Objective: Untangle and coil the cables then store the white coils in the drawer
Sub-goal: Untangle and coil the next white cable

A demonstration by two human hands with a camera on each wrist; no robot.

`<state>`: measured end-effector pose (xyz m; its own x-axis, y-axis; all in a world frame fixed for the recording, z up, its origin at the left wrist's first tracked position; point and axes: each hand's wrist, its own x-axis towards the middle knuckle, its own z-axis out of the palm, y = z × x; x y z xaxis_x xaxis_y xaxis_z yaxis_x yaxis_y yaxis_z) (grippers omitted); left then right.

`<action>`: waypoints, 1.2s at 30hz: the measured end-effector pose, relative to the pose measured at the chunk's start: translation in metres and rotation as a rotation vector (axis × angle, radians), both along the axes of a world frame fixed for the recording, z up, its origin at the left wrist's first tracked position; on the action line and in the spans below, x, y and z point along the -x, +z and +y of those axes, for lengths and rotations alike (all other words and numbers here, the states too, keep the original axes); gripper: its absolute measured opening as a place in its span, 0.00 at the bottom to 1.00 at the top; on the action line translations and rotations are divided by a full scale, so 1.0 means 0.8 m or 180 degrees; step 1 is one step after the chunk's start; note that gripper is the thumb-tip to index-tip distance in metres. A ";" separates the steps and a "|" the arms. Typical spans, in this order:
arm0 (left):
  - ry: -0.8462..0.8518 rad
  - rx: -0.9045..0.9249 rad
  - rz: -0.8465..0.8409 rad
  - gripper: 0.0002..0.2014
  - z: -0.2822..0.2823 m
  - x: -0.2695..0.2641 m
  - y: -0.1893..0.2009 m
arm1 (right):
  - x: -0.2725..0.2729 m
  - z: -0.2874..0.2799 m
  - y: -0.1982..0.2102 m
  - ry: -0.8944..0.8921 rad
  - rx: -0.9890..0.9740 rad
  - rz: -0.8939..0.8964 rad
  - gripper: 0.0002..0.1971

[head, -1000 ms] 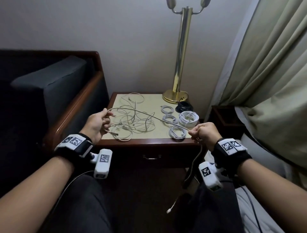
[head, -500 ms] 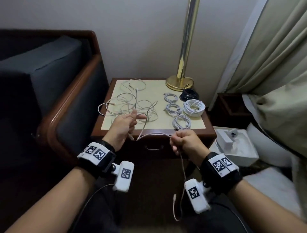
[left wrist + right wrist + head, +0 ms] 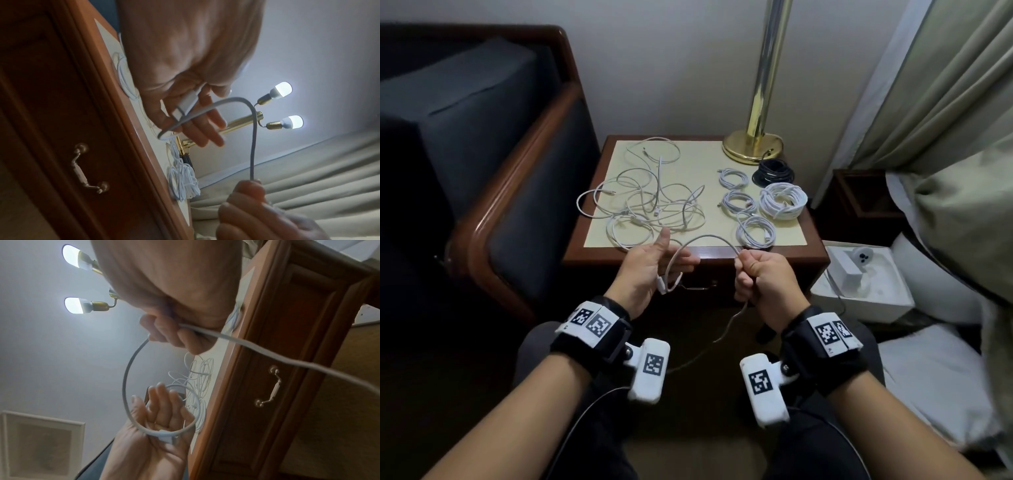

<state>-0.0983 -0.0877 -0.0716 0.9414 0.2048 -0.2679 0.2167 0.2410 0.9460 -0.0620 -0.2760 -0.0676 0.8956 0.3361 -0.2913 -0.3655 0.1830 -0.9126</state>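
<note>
A white cable (image 3: 709, 236) arcs between my two hands in front of the nightstand (image 3: 815, 255). My left hand (image 3: 650, 267) is held flat with straight fingers; the cable loops once around them and its plug (image 3: 186, 102) lies on the palm. My right hand (image 3: 760, 277) grips the cable in a fist, and the rest hangs down toward my lap. A tangle of loose white cables (image 3: 647, 202) lies on the left of the tabletop. Several white coils (image 3: 784, 200) sit on the right. The drawer, with its metal handle (image 3: 86, 168), is closed.
A black coil (image 3: 774, 171) and a brass lamp base (image 3: 751, 147) stand at the back right of the tabletop. A dark armchair (image 3: 517, 171) stands to the left. A curtain (image 3: 945, 102) hangs to the right, with a white box (image 3: 859, 284) on the floor below it.
Both hands drew closer together and lower, in front of the nightstand. My left hand opened its fingers and the cable now loops around them. My right hand still grips the cable.
</note>
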 end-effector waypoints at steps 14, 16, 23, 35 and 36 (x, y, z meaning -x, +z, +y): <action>-0.0364 0.0663 0.0513 0.22 0.003 0.009 -0.007 | 0.000 -0.020 -0.016 -0.0447 -0.0159 0.0388 0.19; -0.0378 0.0806 0.0517 0.20 0.002 0.011 -0.006 | -0.001 -0.025 -0.018 -0.0540 -0.0176 0.0459 0.19; -0.0243 0.0931 0.0477 0.19 -0.001 0.013 -0.006 | -0.001 -0.035 -0.033 -0.0859 -0.0125 0.0604 0.17; 0.0170 0.1345 0.0446 0.18 0.022 0.011 -0.003 | 0.013 -0.035 -0.050 -0.0497 0.0183 0.0446 0.12; 0.0287 0.1436 0.0377 0.18 0.023 0.010 -0.002 | 0.017 -0.035 -0.055 -0.0400 0.0221 0.0411 0.09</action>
<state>-0.1066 -0.0690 -0.0732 0.8828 0.1229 -0.4534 0.2762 0.6449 0.7126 -0.0752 -0.3037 -0.1113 0.8830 0.1991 -0.4250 -0.4585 0.1728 -0.8717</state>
